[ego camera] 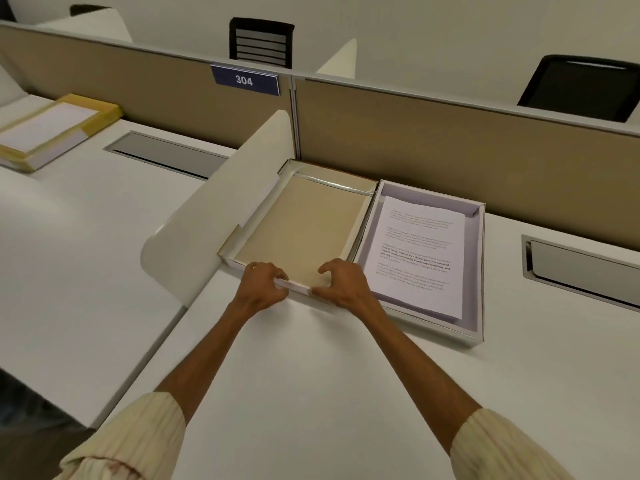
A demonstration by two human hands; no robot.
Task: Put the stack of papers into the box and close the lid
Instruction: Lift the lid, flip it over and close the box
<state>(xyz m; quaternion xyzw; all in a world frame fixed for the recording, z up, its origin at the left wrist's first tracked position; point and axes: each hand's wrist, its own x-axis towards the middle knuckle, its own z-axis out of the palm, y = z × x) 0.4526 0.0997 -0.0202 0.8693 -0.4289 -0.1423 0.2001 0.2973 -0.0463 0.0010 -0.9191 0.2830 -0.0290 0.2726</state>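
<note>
White desk (311,375) in a row of partitioned workstations; tan divider panel (450,140) along the far edge, carrying a blue plate (245,80) reading "304". Box (479,271) sits open toward the far edge, just right of the lid (304,220); the two touch side by side. Stack of papers (420,254) lies inside the box, printed text too blurred to read. Lid lies inside-up, tan lining showing. Left hand (261,285) and right hand (341,282) both clamped on the lid's near rim, fingers curled over the edge. Yellow-wrapped paper ream (52,129) at the neighbouring desk's far left.
</note>
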